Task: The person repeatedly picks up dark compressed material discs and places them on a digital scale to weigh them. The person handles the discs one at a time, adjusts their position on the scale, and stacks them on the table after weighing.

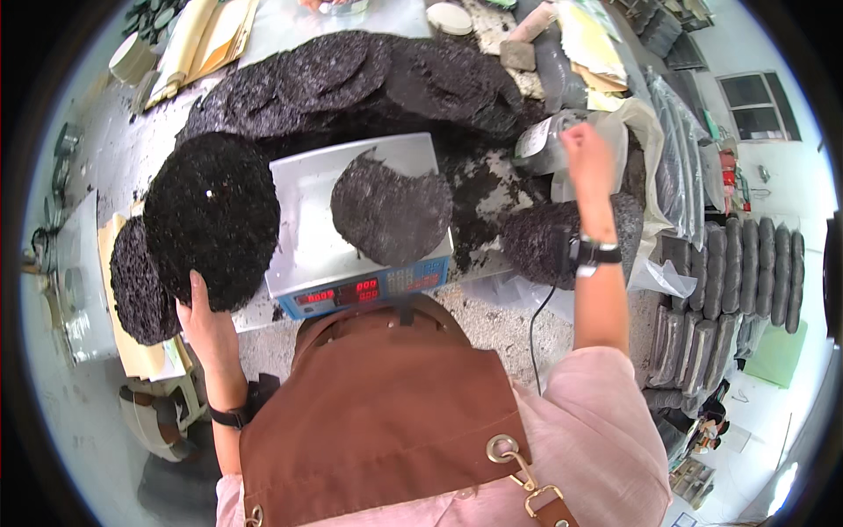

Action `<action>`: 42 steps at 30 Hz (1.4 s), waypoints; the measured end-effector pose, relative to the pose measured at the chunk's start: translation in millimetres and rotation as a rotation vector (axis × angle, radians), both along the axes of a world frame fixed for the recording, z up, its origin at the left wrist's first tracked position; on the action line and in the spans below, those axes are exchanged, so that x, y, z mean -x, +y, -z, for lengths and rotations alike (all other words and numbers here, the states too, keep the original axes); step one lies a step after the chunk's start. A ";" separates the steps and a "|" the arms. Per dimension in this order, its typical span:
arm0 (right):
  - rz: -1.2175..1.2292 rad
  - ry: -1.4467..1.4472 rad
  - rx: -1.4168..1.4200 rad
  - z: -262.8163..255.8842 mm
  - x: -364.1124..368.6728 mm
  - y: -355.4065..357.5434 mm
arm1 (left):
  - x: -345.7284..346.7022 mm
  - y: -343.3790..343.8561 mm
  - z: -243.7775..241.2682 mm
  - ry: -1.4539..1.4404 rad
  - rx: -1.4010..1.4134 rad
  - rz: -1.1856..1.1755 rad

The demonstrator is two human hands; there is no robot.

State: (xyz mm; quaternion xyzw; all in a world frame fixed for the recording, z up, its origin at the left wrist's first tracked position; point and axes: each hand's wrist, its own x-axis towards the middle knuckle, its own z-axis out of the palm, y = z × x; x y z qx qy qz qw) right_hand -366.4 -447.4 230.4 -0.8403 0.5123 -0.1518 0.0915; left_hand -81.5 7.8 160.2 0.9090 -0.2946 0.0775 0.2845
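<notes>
My left hand (207, 329) grips the lower edge of a thick black round cake of what looks like dried seaweed (214, 217), thumb on its face. This cake is tilted up beside the left edge of a digital scale with a steel pan (299, 217). On the pan lies a thinner dark disc (392, 214) with a ragged notch in its top edge; red digits glow on the scale's front. My right hand (586, 155), blurred and with curled fingers, is over clear plastic bags (543, 141) at the right. Whether it pinches anything is unclear.
Behind the scale lies a long row of overlapping dark discs (342, 72). Another dark cake (141, 283) is at left, and a dark mass (540, 240) sits under my right forearm. Packed dark rolls (751, 270) are stacked at right. A black cable (533, 336) hangs near my right arm.
</notes>
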 end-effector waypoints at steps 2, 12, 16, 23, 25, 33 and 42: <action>-0.294 -0.241 -0.127 32.3 -26.1 54.3 | -1.5 3.6 1.0 -0.024 -0.055 -0.024; -0.836 0.023 -0.285 106.4 -27.9 194.1 | 11.2 -62.5 -12.8 0.185 0.332 0.298; -0.085 -0.434 -0.213 61.4 2.0 172.0 | 38.3 -95.7 22.0 0.142 -0.196 0.893; -0.868 -0.201 0.422 -18.2 -72.6 189.8 | 2.8 -115.1 -44.4 1.739 0.918 0.720; -1.071 -0.075 0.442 -1.6 -107.6 208.4 | 3.5 -129.8 -65.8 1.421 0.828 0.401; -0.224 -1.172 -1.340 9.5 -109.4 195.3 | -1.0 -96.5 -51.3 1.354 0.902 0.298; -0.133 -0.692 -1.360 136.0 -120.6 173.5 | 18.9 -110.9 53.4 -0.071 -0.149 0.662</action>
